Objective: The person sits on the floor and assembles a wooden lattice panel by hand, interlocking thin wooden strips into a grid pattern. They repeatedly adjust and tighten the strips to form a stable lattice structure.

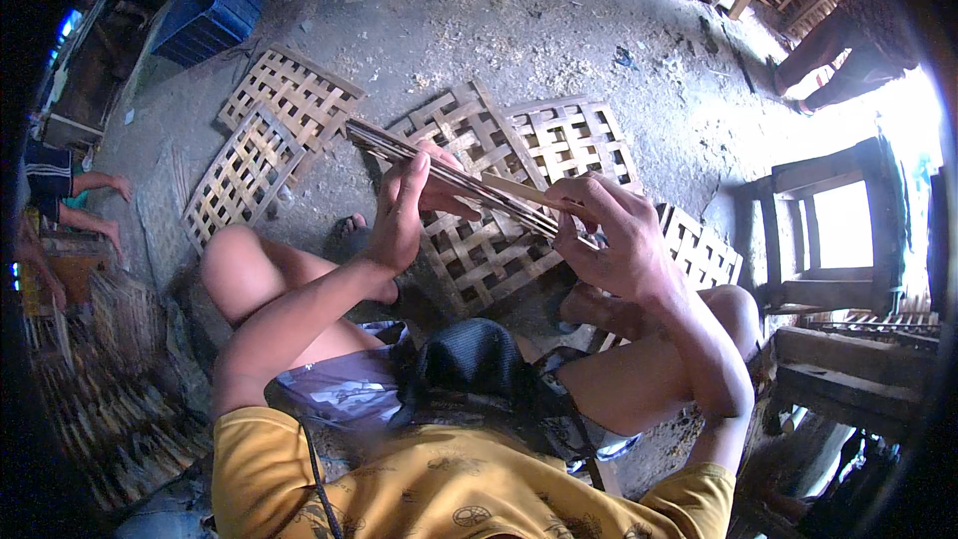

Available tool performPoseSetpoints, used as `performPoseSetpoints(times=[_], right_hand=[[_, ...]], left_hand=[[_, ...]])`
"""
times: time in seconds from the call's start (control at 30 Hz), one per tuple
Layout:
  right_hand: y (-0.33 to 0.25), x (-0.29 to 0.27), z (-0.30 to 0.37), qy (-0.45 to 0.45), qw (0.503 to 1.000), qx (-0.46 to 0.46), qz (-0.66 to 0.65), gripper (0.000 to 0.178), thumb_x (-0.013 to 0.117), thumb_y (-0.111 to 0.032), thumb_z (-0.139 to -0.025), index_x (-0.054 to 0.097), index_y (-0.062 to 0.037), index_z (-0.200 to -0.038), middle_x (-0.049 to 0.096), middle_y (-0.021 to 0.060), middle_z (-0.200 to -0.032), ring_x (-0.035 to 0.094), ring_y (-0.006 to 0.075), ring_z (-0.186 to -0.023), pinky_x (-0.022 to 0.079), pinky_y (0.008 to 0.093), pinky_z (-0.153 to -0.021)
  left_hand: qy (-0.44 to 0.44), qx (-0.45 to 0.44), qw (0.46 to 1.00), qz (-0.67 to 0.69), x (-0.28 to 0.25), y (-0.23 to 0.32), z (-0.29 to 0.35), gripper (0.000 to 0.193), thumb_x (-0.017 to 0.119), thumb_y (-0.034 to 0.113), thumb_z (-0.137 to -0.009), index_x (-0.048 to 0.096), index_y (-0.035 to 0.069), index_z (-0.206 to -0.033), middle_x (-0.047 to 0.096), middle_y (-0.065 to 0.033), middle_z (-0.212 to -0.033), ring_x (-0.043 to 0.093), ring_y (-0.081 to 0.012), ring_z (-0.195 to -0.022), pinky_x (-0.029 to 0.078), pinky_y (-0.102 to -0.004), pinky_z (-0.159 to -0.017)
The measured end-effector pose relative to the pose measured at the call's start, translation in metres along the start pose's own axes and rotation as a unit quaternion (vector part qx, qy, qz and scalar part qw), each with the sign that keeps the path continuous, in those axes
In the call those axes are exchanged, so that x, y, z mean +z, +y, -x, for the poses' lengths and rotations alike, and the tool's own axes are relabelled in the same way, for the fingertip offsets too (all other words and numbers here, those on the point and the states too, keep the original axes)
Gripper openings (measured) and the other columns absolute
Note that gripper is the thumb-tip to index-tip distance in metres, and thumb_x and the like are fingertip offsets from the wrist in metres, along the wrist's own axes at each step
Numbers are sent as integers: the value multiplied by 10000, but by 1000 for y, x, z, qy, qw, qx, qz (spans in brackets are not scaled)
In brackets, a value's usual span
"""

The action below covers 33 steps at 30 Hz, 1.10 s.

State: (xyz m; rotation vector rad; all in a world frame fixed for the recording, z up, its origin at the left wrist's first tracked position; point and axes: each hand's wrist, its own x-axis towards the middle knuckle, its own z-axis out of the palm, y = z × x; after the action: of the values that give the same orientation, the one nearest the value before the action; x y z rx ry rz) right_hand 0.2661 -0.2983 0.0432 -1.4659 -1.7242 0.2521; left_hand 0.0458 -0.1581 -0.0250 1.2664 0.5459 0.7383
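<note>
In front of me a woven bamboo lattice panel [374,140] is held up nearly edge-on, slanting from upper left to lower right. My left hand [404,205] is closed round its middle, thumb on the near side and fingers behind. At the panel's lower right end my right hand [624,240] is closed, with a pale flat bamboo strip [524,190] between thumb and fingers. The strip lies along the panel's edge; whether its end is woven in cannot be made out. Right below, another lattice panel [489,258] lies on the floor between my legs.
More lattice panels [289,90] lie at the far left, with others [574,130] beyond my hands. A blue crate [212,10] stands at the back left. Wooden frames [828,294] stand at right. Other people's legs [95,205] show at left, and a person [838,50] at far right.
</note>
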Motion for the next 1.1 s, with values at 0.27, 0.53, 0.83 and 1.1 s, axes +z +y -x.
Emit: performPoseSetpoints(times=[0.27, 0.53, 0.83, 1.1], right_hand=[[13, -18, -2, -4, 998, -53, 32, 241, 757, 55, -810, 767, -62, -1020, 746, 80, -915, 693, 179, -694, 565, 317, -612], [14, -27, -4, -19, 1000, 2, 21, 230, 749, -6, -793, 754, -60, -1017, 696, 101, -788, 683, 233, -660, 542, 373, -595], [13, -20, -5, -45, 993, -50, 97, 223, 728, -21, -769, 712, -56, -989, 622, 105, -736, 647, 301, -662, 532, 433, -614], [-2, -15, -9, -88, 981, -67, 159, 159, 740, -68, -753, 672, -46, -896, 615, 101, -744, 651, 321, -689, 552, 451, -646]], left_hand=[[-14, 17, 997, 77, 4, -15, -2, 696, 213, 601, -1090, 566, 4, -1148, 700, -158, -1018, 747, -294, -926, 655, -439, -773], [16, -17, 999, 29, 9, -7, -4, 754, 179, 669, -1064, 584, 34, -1114, 695, -129, -972, 736, -286, -855, 647, -460, -743], [1, 12, 998, 57, 7, -12, -5, 627, 273, 561, -1101, 548, 9, -1211, 723, -176, -1018, 759, -292, -906, 660, -431, -741], [-59, -11, 998, -8, 24, 9, -3, 597, 327, 522, -1103, 552, -1, -1282, 569, -149, -1230, 685, -273, -1057, 680, -394, -697]])
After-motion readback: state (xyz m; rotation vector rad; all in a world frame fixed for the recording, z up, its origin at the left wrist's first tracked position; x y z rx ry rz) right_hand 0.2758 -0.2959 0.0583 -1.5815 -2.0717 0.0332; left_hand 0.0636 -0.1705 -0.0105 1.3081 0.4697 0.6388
